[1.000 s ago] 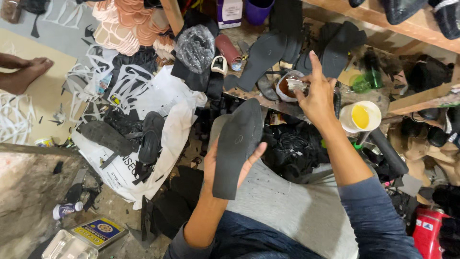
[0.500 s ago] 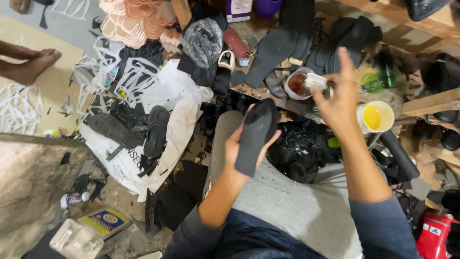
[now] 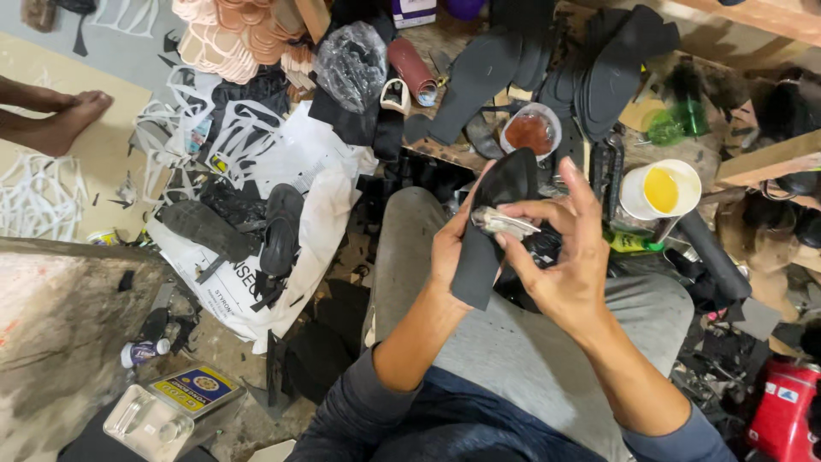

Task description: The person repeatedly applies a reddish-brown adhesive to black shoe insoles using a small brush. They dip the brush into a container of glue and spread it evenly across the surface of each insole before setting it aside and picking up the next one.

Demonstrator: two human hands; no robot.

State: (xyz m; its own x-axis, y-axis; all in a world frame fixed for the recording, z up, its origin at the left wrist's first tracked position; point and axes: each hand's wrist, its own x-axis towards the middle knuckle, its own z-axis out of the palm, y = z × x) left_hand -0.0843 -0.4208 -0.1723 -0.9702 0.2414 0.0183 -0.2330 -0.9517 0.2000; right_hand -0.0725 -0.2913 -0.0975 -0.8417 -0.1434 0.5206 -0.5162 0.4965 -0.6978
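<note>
The left hand (image 3: 449, 248) grips a black shoe sole (image 3: 489, 224) upright over the person's lap, fingers closed around its edge. The right hand (image 3: 560, 257) pinches a small brush (image 3: 505, 224) against the sole, other fingers spread. Gluing seems under way: a tub of brown paste (image 3: 530, 132) stands open beyond it, and more soles (image 3: 547, 60) lie unprocessed at the workbench's far edge.

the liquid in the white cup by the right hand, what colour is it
Yellow liquid, seen best in the head view.

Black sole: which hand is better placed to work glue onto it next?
Right, probably. The right hand holds the small brush against the black sole, while the left hand grips and steadies it.
</note>
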